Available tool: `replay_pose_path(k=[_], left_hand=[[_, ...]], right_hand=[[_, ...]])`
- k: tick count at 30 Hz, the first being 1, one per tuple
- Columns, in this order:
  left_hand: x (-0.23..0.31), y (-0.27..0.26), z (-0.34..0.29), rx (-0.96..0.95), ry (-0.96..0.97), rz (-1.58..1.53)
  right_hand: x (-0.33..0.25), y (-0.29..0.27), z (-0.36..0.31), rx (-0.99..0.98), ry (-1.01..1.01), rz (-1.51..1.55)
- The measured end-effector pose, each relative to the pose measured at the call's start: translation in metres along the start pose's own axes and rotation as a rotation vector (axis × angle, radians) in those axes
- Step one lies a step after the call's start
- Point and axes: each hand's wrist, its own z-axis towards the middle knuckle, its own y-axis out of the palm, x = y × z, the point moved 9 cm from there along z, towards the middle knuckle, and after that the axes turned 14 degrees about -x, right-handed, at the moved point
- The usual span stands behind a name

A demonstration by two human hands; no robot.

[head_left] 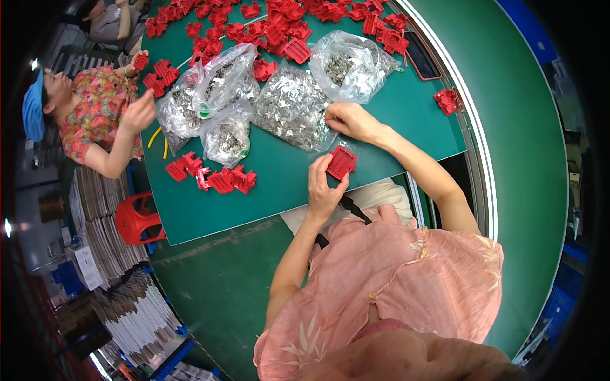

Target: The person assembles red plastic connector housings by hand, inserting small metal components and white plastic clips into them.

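Note:
Near the front edge of the green table (267, 206), my left hand (325, 187) grips a red plastic housing (342, 162) between thumb and fingers. My right hand (353, 120) is at the right side of a clear plastic bag (289, 105) full of small metal parts. Its fingers are curled together, and whatever is between them is too small or hidden to make out. A second bag of metal parts (346, 66) lies just beyond that hand. More such bags (225, 140) rest to the left, next to a short row of red plastic pieces (219, 180).
A large heap of red pieces (273, 28) covers the far part of the table. At the right edge lie a dark phone (422, 56) and a single red piece (446, 101). Across the left side, a co-worker (101, 114) handles red pieces; a red stool (136, 219) stands below.

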Motion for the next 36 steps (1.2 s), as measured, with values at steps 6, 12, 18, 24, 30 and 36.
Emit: replay_pose_path(k=[6, 12, 18, 24, 30, 36], left_hand=[[0.001, -0.001, 0.001, 0.002, 0.005, 0.005], [0.000, -0.002, 0.002, 0.014, -0.005, -0.009], [-0.002, -0.002, 0.001, 0.011, -0.027, -0.040], [-0.010, -0.007, -0.001, 0.067, -0.088, -0.097], [-0.006, -0.010, -0.002, 0.087, -0.101, -0.063], [0.003, -0.005, 0.001, 0.071, -0.037, -0.021]], right_hand=[[-0.008, -0.013, -0.014, 0.042, 0.025, 0.144], [-0.008, -0.002, -0.069, -0.062, 0.169, 0.003], [-0.017, -0.003, -0.089, 0.011, 0.185, 0.008], [-0.007, -0.003, -0.098, 0.114, 0.370, 0.038], [-0.012, -0.001, -0.098, 0.204, 0.298, -0.031], [-0.014, -0.012, -0.105, 0.193, 0.383, 0.263]])
